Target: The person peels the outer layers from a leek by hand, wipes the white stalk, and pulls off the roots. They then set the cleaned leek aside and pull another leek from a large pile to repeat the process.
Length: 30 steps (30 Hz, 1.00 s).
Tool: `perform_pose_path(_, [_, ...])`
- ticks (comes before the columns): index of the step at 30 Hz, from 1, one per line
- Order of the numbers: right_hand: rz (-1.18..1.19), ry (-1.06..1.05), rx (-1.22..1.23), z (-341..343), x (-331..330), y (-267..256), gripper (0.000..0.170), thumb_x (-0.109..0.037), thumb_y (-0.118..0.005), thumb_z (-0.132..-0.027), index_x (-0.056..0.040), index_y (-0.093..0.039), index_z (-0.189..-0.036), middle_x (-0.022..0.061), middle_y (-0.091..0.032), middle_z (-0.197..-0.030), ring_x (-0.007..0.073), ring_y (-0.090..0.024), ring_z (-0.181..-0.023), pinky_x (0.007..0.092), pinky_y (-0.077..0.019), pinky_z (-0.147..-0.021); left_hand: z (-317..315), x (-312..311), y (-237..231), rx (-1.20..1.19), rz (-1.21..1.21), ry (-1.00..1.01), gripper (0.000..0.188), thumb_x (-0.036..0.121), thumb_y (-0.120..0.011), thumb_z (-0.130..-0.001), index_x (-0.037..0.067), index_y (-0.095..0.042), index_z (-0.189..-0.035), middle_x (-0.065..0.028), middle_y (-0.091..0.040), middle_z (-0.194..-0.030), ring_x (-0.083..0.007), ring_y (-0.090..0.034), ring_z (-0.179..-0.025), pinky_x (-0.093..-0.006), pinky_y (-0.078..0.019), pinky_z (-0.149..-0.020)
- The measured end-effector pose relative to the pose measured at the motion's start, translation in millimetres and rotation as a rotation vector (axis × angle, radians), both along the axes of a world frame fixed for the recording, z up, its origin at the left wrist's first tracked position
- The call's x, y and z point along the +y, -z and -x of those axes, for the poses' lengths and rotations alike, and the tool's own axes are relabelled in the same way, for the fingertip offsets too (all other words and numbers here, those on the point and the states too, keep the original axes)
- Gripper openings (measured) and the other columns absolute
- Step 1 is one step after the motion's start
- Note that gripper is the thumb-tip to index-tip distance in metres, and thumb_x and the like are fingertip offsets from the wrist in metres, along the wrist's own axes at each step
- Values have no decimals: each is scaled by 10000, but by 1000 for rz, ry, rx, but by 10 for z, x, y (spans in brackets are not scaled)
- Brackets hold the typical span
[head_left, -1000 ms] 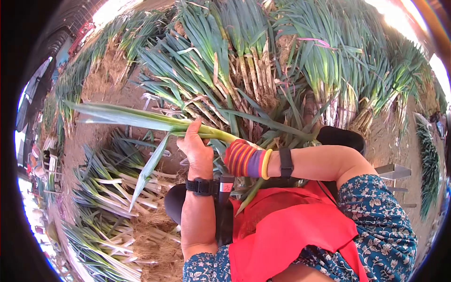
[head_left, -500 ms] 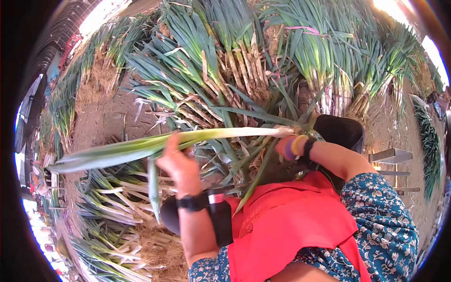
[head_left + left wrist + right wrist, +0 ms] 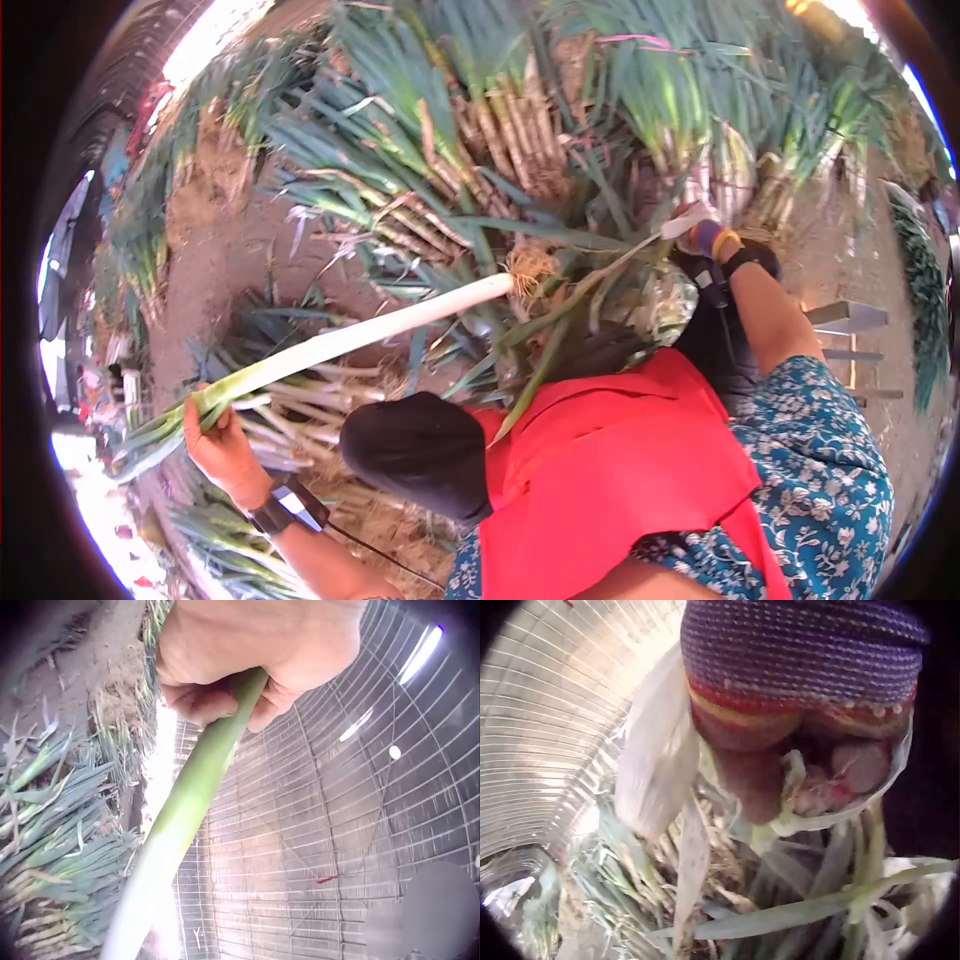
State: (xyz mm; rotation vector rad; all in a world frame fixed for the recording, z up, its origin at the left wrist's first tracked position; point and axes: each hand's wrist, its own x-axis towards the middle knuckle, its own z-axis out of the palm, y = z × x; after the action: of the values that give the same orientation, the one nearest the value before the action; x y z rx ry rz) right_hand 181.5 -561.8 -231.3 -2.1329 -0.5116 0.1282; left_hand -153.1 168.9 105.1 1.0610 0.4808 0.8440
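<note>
While the left hand (image 3: 220, 455) grips it near the leafy end, one leek (image 3: 375, 335) lies slantwise above the ground, its white shaft rising toward the middle of the head view. Roots (image 3: 530, 268) at the far tip: tan, bushy, free of both hands. Left wrist view: fingers curled round the green part, closed against the stalk, with the pale shaft running down and away from the grip.

Right hand (image 3: 703, 232): well apart from the leek, fingers curled in, holding a pale leaf strip (image 3: 615, 268) that trails back toward the loose leaves below the roots. Striped knit glove (image 3: 802, 656) covers this hand; fingers bare past its edge.

Directly below the leek, lower left: pile of white-stemmed leeks (image 3: 310, 410), partly hidden by the shaft and left hand. Beside it, a black-covered knee (image 3: 415, 450); next to that, a red apron (image 3: 620, 460) and a blue floral sleeve (image 3: 820, 450).

Farther out: thick bundles of leeks (image 3: 500, 100) across the top, one with a pink tie (image 3: 640, 40); brown soil (image 3: 215, 270) at left; grey metal piece (image 3: 845, 317) at right. Wire grid (image 3: 300, 825) fills much of the left wrist view.
</note>
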Motion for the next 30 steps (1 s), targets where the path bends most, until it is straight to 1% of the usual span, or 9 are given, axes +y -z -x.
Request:
perform_pose_path(3, [-1168,408,804,-61,741,-570,214,-306,-482,-891,-127,-584,-833,50,-616,-788,233,-597,-695,414,-494,-627,28,91,-2,-86,-13,37,223,132,-604,-874,-48,-572,-1002,-167,-629,-988,-170,-559,-719,-240,-427,-590])
perform_pose_path(7, [-917,468,772,512,1581,-946,218,-303,-544,-888,-98,-618,-894,90,-624,-818,229,-607,-760,354,-497,-654,-143,-305,124,-215,28,248,259,102,-660,-825,9,-597,-1058,-130,-627,-1030,-236,-589,-974,-361,-500,-832])
perform_pose_path(9, [-399,-204,776,732,1812,-989,160,-211,-600,-852,-61,-638,-893,73,-631,-763,169,-611,-702,310,-500,-639,-186,-395,175,-266,63,308,253,83,-676,-804,15,-612,-1039,-109,-625,-1041,-239,-571,-1016,-390,-488,-877])
perform_pose_path(12, [46,-530,438,1237,2282,-1835,163,-152,-656,-811,-17,-643,-902,111,-638,-740,186,-629,-697,333,-493,-666,-200,-522,172,-289,60,301,248,103,-639,-844,15,-591,-1071,-136,-613,-1048,-243,-575,-977,-371,-472,-862])
perform_pose_path(16, [-153,-228,-457,1629,2576,-2828,432,-187,-728,-723,-15,-590,-1095,174,-631,-897,309,-622,-850,403,-481,-765,-206,-588,210,-270,114,374,347,81,-700,-787,10,-565,-1098,-100,-590,-1041,-236,-544,-1013,-376,-453,-924])
perform_pose_path(19, [121,-448,-473,1656,2681,-2555,708,-285,-746,-649,-39,-478,-1257,163,-600,-1024,343,-595,-875,429,-467,-778,-289,-696,244,-312,105,382,373,137,-706,-793,18,-558,-1115,-110,-590,-1052,-231,-548,-1017,-366,-447,-929])
perform_pose_path(24, [252,-448,-160,1741,2796,-1703,570,-257,-711,-652,-55,-513,-1146,117,-601,-943,325,-589,-795,440,-454,-686,-395,-1427,200,-40,-76,447,384,311,-626,-861,41,-550,-1123,-149,-588,-1120,-278,-591,-993,-430,-496,-811])
perform_pose_path(26, [231,-176,-867,1707,2865,-1973,430,-225,-685,-665,-69,-536,-1037,80,-573,-822,289,-574,-705,420,-440,-630,-439,-1781,324,-27,-40,661,279,227,-628,-862,36,-576,-1058,-183,-600,-1080,-340,-587,-1026,-472,-491,-885])
perform_pose_path(30, [197,-141,-764,1676,2960,-2161,523,-264,-714,-642,-65,-529,-1088,81,-556,-869,272,-560,-758,410,-432,-685,-579,-2011,536,-83,108,572,207,154,-633,-854,17,-571,-995,-185,-628,-989,-314,-619,-958,-458,-538,-812])
